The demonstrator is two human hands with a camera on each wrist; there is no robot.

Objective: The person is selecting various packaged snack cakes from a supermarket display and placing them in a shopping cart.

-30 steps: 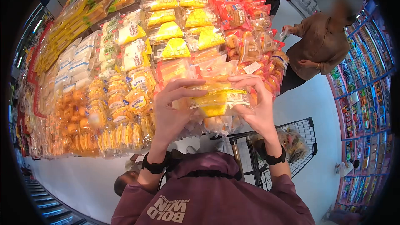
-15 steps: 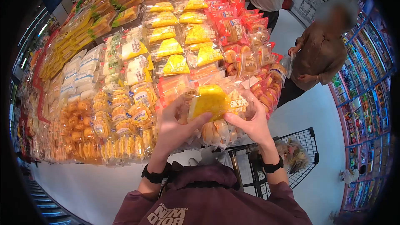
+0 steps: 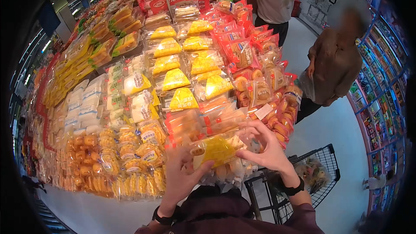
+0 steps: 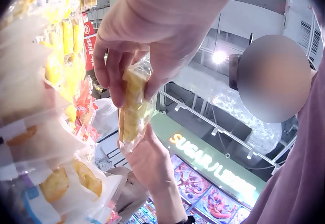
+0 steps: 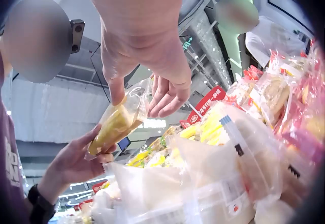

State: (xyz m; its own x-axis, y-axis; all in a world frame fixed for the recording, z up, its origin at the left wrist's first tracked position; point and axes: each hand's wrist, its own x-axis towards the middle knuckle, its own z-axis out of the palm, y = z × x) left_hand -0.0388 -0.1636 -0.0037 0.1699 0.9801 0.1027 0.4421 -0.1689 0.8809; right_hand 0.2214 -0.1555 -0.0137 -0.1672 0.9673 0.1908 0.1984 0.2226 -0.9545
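Observation:
Both hands hold a yellow packaged bread roll [image 3: 216,149] in clear, crinkled plastic, low in the middle of the head view. My left hand [image 3: 180,177] pinches its left end, thumb on the near side and fingers behind. On the right end, my right hand [image 3: 268,151] has its thumb at the near side and fingers around the far edge. In the left wrist view the roll [image 4: 134,107] appears edge-on between the two hands. The right wrist view shows the wrapper [image 5: 119,120] pinched by the right thumb, with the left hand [image 5: 73,160] at the other end.
A sloped display of bagged breads lies ahead, with rows of yellow packs [image 3: 173,80] and red-trimmed packs [image 3: 239,54]. At the lower right stands a wire shopping cart [image 3: 318,175] with bagged goods. One person [image 3: 333,65] stands in the aisle, another [image 3: 273,0] behind the display's right corner.
The packaged roll has turned from an edge showing a label to its yellow face, then tilted and moved lower. The head view has tipped up, showing more of the display's far end.

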